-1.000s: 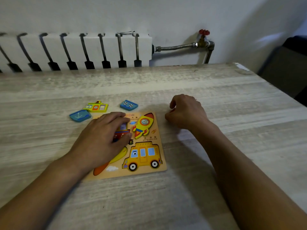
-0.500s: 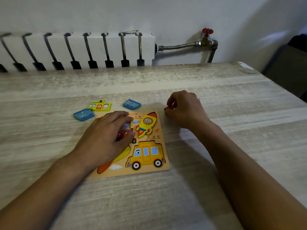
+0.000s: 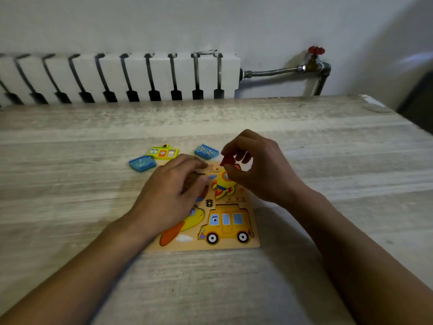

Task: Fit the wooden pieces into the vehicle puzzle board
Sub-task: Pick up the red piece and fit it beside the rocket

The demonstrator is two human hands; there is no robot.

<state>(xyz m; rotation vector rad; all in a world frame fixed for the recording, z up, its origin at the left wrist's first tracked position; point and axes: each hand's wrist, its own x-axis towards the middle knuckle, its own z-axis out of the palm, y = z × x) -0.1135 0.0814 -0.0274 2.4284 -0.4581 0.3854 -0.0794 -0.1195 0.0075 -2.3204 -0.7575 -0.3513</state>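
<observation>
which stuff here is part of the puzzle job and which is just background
Job: puzzle board, red piece in right hand, left hand, anchor piece, yellow piece, blue piece.

Background: radiator, red valve, table.

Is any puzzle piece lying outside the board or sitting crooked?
Three pieces lie on the table behind the board: a blue anchor piece, a yellow piece and a blue piece. The right hand holds a red piece above the rocket.
</observation>
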